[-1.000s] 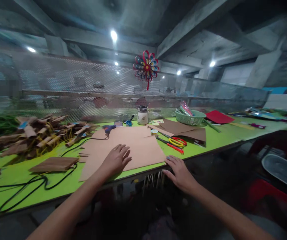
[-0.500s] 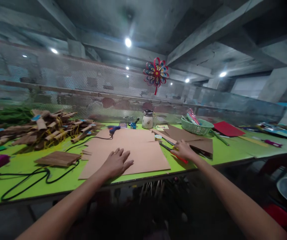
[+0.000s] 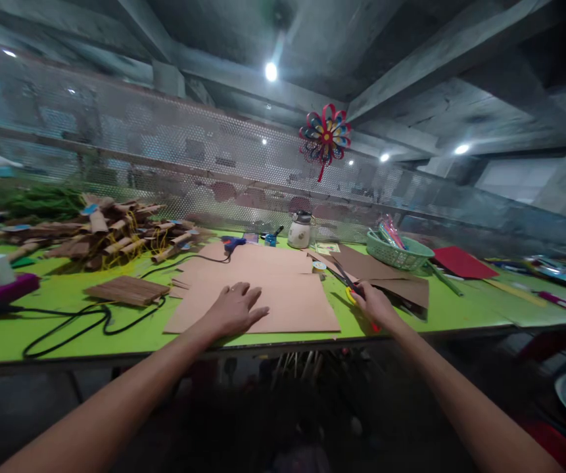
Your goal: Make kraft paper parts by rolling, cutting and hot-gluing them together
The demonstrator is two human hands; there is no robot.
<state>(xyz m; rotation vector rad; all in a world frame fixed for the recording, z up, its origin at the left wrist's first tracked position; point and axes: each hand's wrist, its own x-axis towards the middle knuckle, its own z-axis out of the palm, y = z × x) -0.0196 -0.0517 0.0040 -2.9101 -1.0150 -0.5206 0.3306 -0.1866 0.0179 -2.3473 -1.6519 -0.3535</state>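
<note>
My left hand [image 3: 236,309] lies flat, fingers spread, on the near part of a light-brown sheet of cardboard [image 3: 292,302]. A second brown sheet [image 3: 263,258] sits just behind it. To the right, my right hand [image 3: 377,305] is closed around the handles of a pair of scissors [image 3: 346,279]. Dark blades point forward and left, and bits of yellow and red handle show around the fingers. Beside the blades is a small roll of tape [image 3: 319,266]. Darker brown card pieces [image 3: 361,263] lie just beyond my right hand.
Brown paper rolls with yellow string [image 3: 119,236] are heaped at the left. Near them are a stack of brown strips [image 3: 127,290], a black cord [image 3: 110,322] and a glue gun [image 3: 233,244]. A white jar [image 3: 300,231], green basket [image 3: 401,253] and red sheet [image 3: 465,263] stand farther back.
My right hand has closed on the scissors and shifted their blades, with the handles turned in the grip. The left hand stays flat on the cardboard. The view has swung slightly left.
</note>
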